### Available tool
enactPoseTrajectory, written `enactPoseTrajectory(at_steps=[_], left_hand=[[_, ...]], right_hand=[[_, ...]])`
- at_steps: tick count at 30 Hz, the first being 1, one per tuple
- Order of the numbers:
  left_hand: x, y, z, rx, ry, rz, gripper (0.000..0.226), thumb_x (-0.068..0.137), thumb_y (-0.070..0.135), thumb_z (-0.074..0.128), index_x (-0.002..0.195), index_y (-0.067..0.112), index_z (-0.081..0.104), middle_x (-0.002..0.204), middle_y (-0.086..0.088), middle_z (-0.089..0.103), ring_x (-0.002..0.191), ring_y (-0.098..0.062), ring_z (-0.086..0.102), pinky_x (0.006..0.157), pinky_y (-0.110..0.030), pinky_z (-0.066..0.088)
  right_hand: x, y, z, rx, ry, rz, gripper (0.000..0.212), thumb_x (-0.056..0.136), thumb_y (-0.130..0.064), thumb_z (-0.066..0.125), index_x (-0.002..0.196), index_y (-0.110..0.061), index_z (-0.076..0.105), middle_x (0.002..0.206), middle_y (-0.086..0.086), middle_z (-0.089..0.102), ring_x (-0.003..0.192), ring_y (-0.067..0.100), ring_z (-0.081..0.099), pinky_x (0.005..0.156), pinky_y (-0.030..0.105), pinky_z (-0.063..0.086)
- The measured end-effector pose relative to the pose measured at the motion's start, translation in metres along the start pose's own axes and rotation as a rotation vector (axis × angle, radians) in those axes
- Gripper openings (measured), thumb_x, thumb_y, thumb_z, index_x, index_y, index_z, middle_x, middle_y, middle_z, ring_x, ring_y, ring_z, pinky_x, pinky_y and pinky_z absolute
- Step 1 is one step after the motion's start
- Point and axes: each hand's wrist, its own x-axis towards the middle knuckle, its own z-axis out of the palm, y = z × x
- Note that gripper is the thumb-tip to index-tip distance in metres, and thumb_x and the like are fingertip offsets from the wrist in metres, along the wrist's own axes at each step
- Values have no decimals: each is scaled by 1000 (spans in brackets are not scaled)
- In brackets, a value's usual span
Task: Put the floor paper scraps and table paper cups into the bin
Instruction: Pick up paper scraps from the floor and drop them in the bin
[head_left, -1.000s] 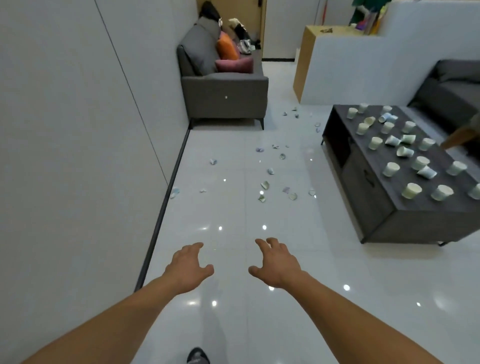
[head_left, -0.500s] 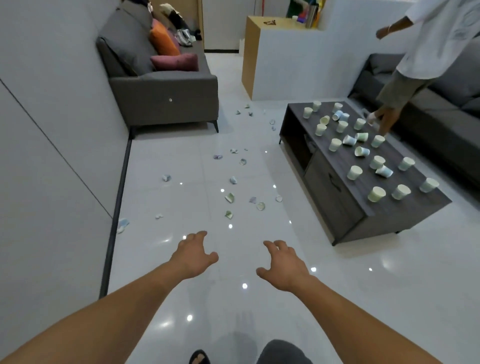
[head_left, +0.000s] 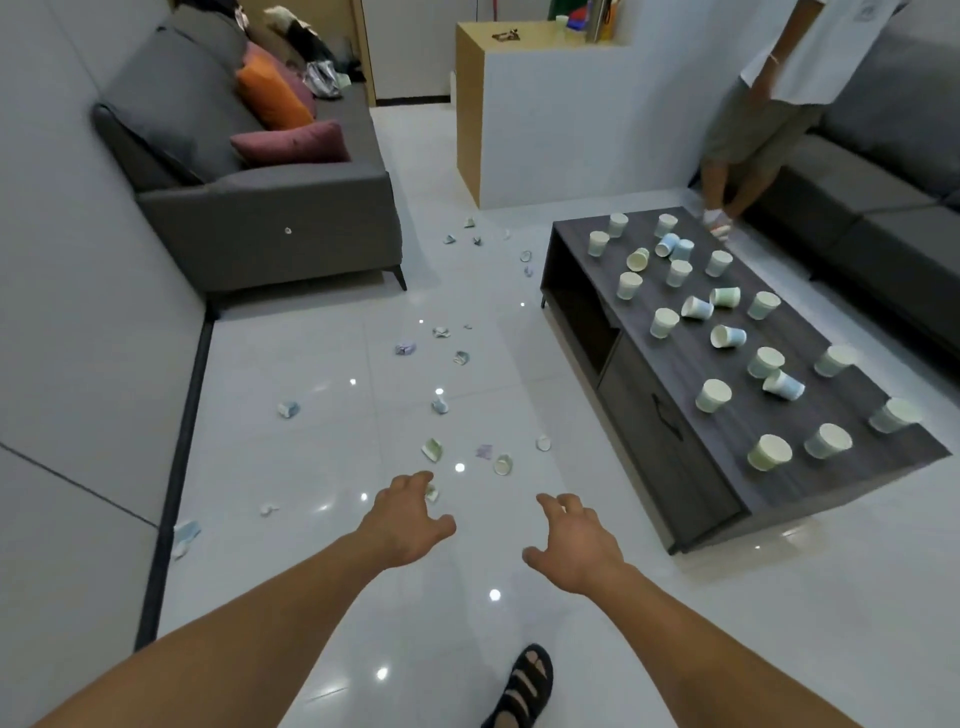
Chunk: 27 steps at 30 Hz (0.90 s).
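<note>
Left hand (head_left: 402, 519) and right hand (head_left: 574, 545), empty, fingers loosely spread, have advanced; crumpled pale paper scraps (head_left: 432, 449) now lie just ahead. Pale green paper cups (head_left: 712, 396) remain on the dark wooden table (head_left: 675, 452). No bin shows, so collection is probably only starting.

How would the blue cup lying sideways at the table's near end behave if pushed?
Lying sideways, the blue cup would probably roll in a curve, being tapered. It looks like thin paper: likely light and easily crushed.
</note>
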Motion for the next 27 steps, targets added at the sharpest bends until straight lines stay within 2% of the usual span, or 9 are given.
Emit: enactPoseTrajectory(at_steps=[4, 9, 18, 22, 27], left_hand=[[60, 44, -12, -37, 4, -18, 77, 86, 46, 57, 150, 21, 22, 153, -5, 25, 138, -26, 30, 109, -36, 32], [123, 70, -13, -89, -96, -73, 78, 87, 45, 57, 150, 19, 20, 154, -6, 23, 137, -26, 32, 110, -38, 33], [304, 125, -48, -162, -132, -89, 78, 87, 46, 57, 150, 16, 20, 153, -9, 26, 136, -26, 33, 109, -35, 33], [363, 143, -67, -174, -88, -120, 76, 87, 45, 57, 149, 16, 23, 150, -9, 30, 134, -27, 35, 108, -36, 34], [419, 148, -72, -219, -34, -258, 72, 87, 43, 56, 147, 16, 28, 148, -10, 33, 133, -28, 37, 106, -39, 37]], right_hand=[[59, 27, -52, -8, 11, -11, 81, 90, -51, 56, 154, -26, 14, 157, 1, 18, 138, 26, 30, 105, 40, 41], [126, 52, -97, -51, -45, 12, 82, 90, -49, 57, 154, -26, 13, 156, 2, 19, 137, 26, 32, 105, 40, 42], [282, 71, -176, -131, -102, 1, 77, 88, -50, 56, 152, -29, 17, 153, 0, 24, 132, 27, 36, 98, 40, 43], [351, 78, -208, -168, -111, -29, 77, 89, -51, 55, 152, -29, 16, 155, 0, 24, 133, 26, 37, 99, 41, 44], [438, 95, -219, -138, -229, -67, 78, 89, -49, 55, 153, -26, 16, 153, 0, 24, 133, 25, 36, 101, 41, 43]])
